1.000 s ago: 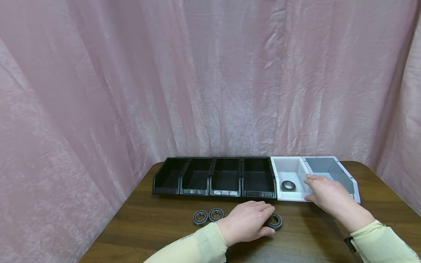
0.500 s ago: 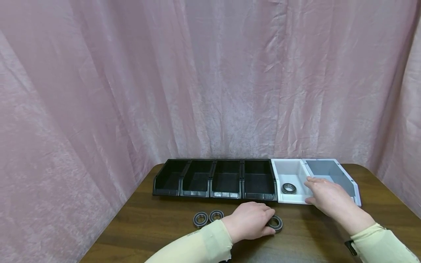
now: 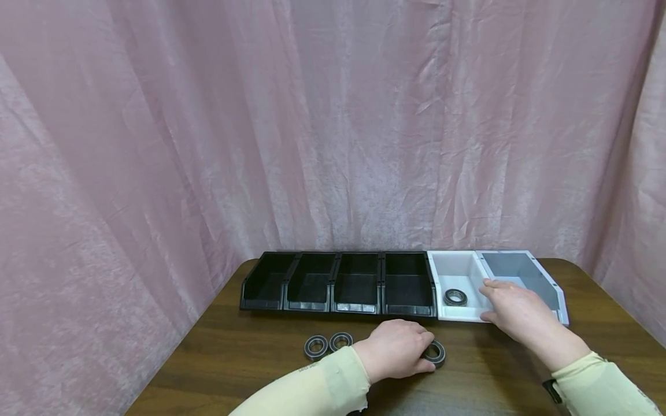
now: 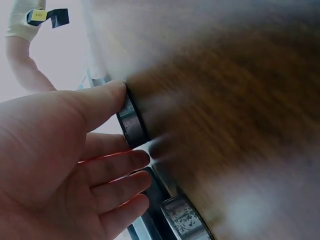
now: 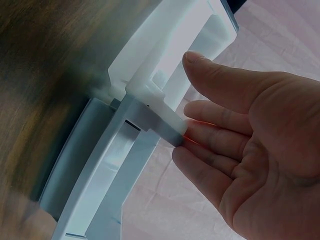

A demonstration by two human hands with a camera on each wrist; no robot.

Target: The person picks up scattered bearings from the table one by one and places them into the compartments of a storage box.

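Note:
My left hand (image 3: 398, 349) pinches a ball bearing (image 3: 439, 353) lying flat on the wooden table, its thumb on one side of the ring and index finger on the other. The left wrist view shows that bearing (image 4: 134, 125) edge-on between those two fingertips, the other fingers extended beside it. Over the wall between the white bin (image 3: 439, 277) and the grey bin (image 3: 538, 277) is my right hand (image 3: 520, 309), holding nothing. In the right wrist view its fingers (image 5: 220, 135) are loosely bent beside the bins' walls. Another bearing (image 3: 455, 297) lies inside the white bin.
Two more bearings (image 3: 315, 347) (image 3: 341, 341) lie side by side on the table (image 3: 234, 358), left of my left hand. Several black bins (image 3: 356, 280) stand in a row with the white and grey ones. A pink curtain (image 3: 333, 127) hangs behind.

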